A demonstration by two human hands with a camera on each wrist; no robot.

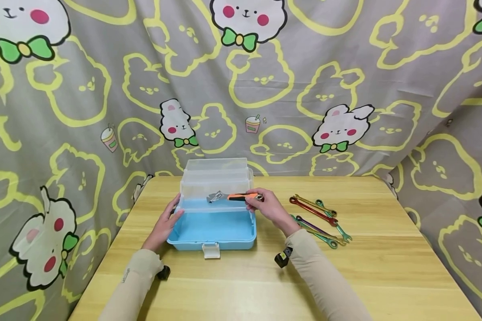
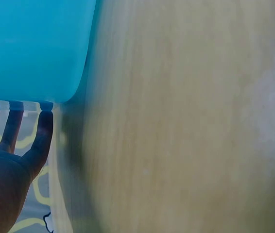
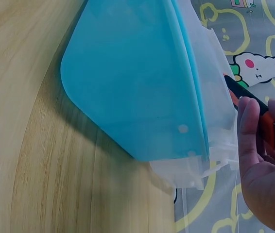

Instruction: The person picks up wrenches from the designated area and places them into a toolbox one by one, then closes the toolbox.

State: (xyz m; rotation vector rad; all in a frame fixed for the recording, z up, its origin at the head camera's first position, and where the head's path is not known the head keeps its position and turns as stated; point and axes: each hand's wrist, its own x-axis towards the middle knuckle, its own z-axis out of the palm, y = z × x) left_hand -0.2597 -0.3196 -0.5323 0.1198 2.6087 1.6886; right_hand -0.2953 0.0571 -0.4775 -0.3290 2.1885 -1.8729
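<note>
A light blue toolbox [image 1: 212, 226] stands with its clear lid [image 1: 217, 164] raised and translucent trays [image 1: 213, 191] lifted behind the blue base. My left hand [image 1: 167, 224] holds the toolbox at its left side, thumb by the tray edge; in the left wrist view, the fingers [image 2: 42, 138] reach up to the blue wall. Over the trays, my right hand [image 1: 270, 207] grips an adjustable wrench [image 1: 234, 196] by the end of its orange and black handle. Its metal head points left. In the right wrist view, fingers and thumb wrap the handle [image 3: 244, 92] beside the toolbox.
Several coloured combination wrenches [image 1: 314, 209] lie in a loose pile right of the toolbox on the wooden table [image 1: 233, 285]. A white latch [image 1: 211, 250] hangs down at the toolbox's front. Patterned grey cloth [image 1: 281, 147] hangs behind the table.
</note>
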